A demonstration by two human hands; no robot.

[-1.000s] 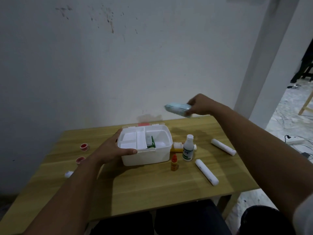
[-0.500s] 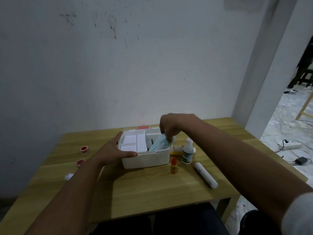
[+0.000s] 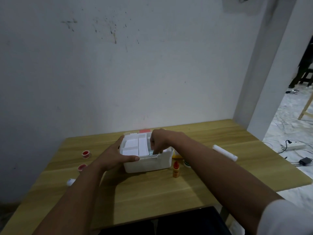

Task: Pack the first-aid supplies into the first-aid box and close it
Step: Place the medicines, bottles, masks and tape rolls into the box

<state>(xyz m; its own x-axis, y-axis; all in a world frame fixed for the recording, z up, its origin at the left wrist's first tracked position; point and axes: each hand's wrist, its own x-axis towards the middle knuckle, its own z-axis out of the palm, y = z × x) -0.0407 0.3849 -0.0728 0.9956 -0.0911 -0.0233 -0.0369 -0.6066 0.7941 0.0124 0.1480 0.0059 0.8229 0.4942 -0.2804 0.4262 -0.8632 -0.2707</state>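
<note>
Against a stained wall, the desk (image 3: 152, 192) carried the open box (image 3: 149, 164). It was steadied by the left hand (image 3: 116, 156), fingers clamped on its rim, so the right hand (image 3: 160, 141) could press a pale-blue pack (image 3: 151, 153) inside, fingers closed on it.

Count on table (image 3: 152, 197): one white first-aid box (image 3: 149, 164), open. Two red-capped small tubs (image 3: 86, 153) (image 3: 82, 167) near left edge. One white roll (image 3: 225, 152) toward right edge. One orange dropper bottle (image 3: 176, 169). One small white item (image 3: 70, 182), left edge, unidentified.
</note>
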